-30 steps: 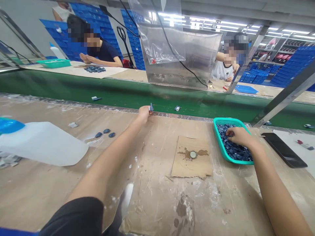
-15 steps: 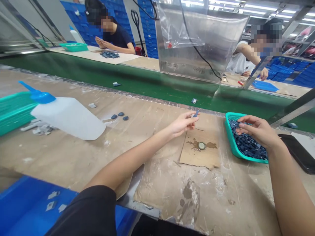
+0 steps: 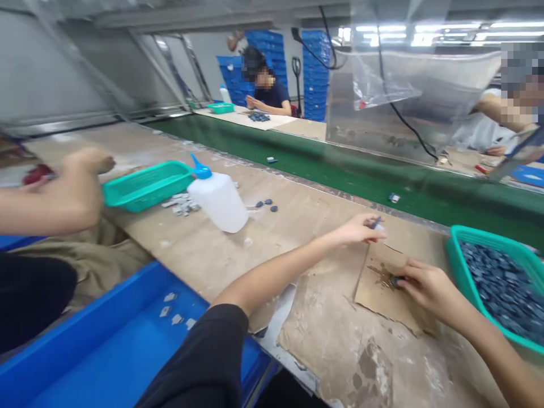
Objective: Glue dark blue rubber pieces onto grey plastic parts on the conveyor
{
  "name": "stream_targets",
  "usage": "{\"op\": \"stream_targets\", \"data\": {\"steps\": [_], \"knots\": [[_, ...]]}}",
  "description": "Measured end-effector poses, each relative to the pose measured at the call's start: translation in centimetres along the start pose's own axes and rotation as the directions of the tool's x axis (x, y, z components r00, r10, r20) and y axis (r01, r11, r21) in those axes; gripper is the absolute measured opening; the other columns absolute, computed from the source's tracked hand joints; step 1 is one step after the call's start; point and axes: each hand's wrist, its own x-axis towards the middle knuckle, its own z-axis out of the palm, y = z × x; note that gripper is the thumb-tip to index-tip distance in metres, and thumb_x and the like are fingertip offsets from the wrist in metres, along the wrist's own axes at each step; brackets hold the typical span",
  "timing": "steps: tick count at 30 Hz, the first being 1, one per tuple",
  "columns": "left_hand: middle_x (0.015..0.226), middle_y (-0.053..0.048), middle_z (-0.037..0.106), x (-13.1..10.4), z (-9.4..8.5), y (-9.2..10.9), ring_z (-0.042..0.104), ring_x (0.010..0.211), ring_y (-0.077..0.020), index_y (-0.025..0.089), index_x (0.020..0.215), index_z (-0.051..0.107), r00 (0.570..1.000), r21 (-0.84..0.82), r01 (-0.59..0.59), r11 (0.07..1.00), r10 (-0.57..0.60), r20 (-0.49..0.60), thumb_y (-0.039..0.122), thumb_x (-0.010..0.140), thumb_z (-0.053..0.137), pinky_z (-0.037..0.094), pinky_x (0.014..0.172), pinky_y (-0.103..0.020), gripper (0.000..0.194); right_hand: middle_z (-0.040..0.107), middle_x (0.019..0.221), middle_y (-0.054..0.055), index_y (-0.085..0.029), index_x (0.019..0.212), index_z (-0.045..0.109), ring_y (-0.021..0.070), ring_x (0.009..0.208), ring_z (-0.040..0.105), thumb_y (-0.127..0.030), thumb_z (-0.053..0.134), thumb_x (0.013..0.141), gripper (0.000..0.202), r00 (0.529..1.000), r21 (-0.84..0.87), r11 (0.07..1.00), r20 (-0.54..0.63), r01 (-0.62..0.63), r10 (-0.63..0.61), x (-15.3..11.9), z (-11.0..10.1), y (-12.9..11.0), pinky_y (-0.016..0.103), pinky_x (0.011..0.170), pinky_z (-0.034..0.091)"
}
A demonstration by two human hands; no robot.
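While the long brown surface point(image 3: 204, 249) fills most of the view, a green belt point(image 3: 340, 170) runs along its far edge with a couple of small pieces lying on it. Below the near edge sits a blue bin point(image 3: 106, 340) holding a few pale tabs. At the right edge a green basket point(image 3: 457, 266) stands heaped with small dark blue pieces point(image 3: 501, 277), so judging from that heap, most of the work is left. A second green basket point(image 3: 147, 184) stands to the left, with a white squeeze bottle point(image 3: 219, 198) lying on its side just beside it and a scatter of pale tabs between them. A co-worker's arm point(image 3: 51, 198) reaches in from the left near that basket; other people sit across the belt.

Near the right basket lies a torn piece of cardboard point(image 3: 382, 283), stained brown around a small spot that the right hand mostly covers. The right hand point(image 3: 425, 286) rests on the cardboard, its fingertips pinched together on a small dark piece point(image 3: 395, 280) pressed at that stain. The left hand point(image 3: 357, 229) hovers just beyond the cardboard's far corner, thumb and fingers closed on a thin blue part point(image 3: 376, 222). As far as I can judge, the two parts are apart and not yet joined.
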Motion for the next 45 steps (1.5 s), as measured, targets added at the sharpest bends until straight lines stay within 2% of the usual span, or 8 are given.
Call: {"op": "stream_targets", "data": {"steps": [6,10,15,18,23,34,41,45], "knots": [[0.087,-0.003,0.060,0.9,-0.2,-1.4,0.057,0.070,-0.0067,0.010,0.107,0.060,0.997,0.020,-0.054,0.998,0.053,0.055,0.011,0.071,0.067,0.045,0.077,-0.024,0.037,0.062,0.062,0.005,-0.039,0.072,0.063,0.0259,0.051,0.060,-0.035,0.051,0.077,0.013,0.993,0.093,0.995,-0.108,0.046,-0.036,-0.5,1.2,1.8,0.037,0.040,0.048],[0.091,-0.003,0.061,1.0,0.0,-1.8,0.055,0.087,-0.0099,0.009,0.105,0.062,0.982,0.142,-0.187,0.972,0.183,0.038,0.012,0.069,0.068,0.041,0.091,-0.025,0.037,0.065,0.061,0.006,-0.039,0.067,0.065,0.0255,0.047,0.060,-0.040,0.058,0.067,0.007,0.978,0.092,0.988,-0.180,0.126,-0.108,-0.3,2.0,3.6,0.034,0.035,0.048],[0.092,-0.006,0.063,0.0,1.0,-1.3,0.059,0.082,-0.0124,0.009,0.107,0.060,0.967,0.197,-0.248,0.948,0.255,-0.011,0.018,0.065,0.073,0.047,0.086,-0.027,0.044,0.068,0.069,0.005,-0.034,0.069,0.068,0.0251,0.057,0.063,-0.049,0.061,0.067,0.016,0.979,0.169,0.976,-0.121,-0.141,0.162,0.2,-0.4,2.4,0.035,0.046,0.052],[0.094,-0.007,0.063,-1.3,1.7,-0.7,0.059,0.083,-0.0135,0.011,0.103,0.063,0.909,0.310,-0.399,0.863,0.416,0.012,0.019,0.065,0.073,0.049,0.081,-0.025,0.040,0.066,0.071,0.007,-0.023,0.075,0.065,0.0248,0.066,0.063,-0.050,0.071,0.060,0.031,0.890,0.483,0.833,-0.206,-0.269,0.407,0.3,-2.6,0.4,0.036,0.060,0.055],[0.097,-0.005,0.060,-2.9,2.5,0.1,0.058,0.085,-0.0134,0.019,0.106,0.064,0.790,0.554,-0.557,0.618,0.601,0.124,0.024,0.078,0.061,0.049,0.080,-0.025,0.029,0.055,0.069,-0.002,-0.021,0.079,0.054,0.0185,0.072,0.062,-0.043,0.080,0.052,0.044,0.750,0.858,0.503,-0.264,-0.105,0.607,0.9,-3.6,-1.9,0.033,0.073,0.052],[0.101,-0.006,0.059,-3.7,3.5,-0.7,0.057,0.093,-0.0131,0.016,0.114,0.056,0.649,0.665,-0.655,0.360,0.718,0.250,0.026,0.086,0.052,0.046,0.084,-0.024,0.029,0.051,0.059,-0.005,-0.018,0.061,0.047,0.0097,0.060,0.049,-0.032,0.084,0.049,0.041,0.719,0.939,0.340,-0.200,-0.053,0.666,1.0,-2.1,-3.6,0.020,0.055,0.040],[0.103,-0.010,0.056,-4.0,4.3,-1.3,0.053,0.097,-0.0164,0.014,0.118,0.048,0.475,0.737,-0.661,0.139,0.838,0.268,0.022,0.092,0.040,0.046,0.085,-0.029,0.029,0.048,0.057,-0.006,-0.018,0.057,0.046,0.0073,0.055,0.044,-0.027,0.082,0.051,0.038,0.724,0.981,0.183,-0.174,0.067,0.667,1.2,-1.4,-4.5,0.018,0.051,0.037],[0.100,-0.011,0.056,-4.0,4.9,-1.3,0.052,0.094,-0.0166,0.011,0.116,0.048,0.396,0.763,-0.645,0.051,0.876,0.276,0.018,0.091,0.042,0.046,0.083,-0.029,0.026,0.044,0.055,-0.006,-0.018,0.055,0.046,0.0074,0.053,0.041,-0.027,0.081,0.051,0.036,0.712,0.960,0.278,-0.226,0.045,0.664,1.1,-1.6,-4.9,0.019,0.049,0.035]]}}
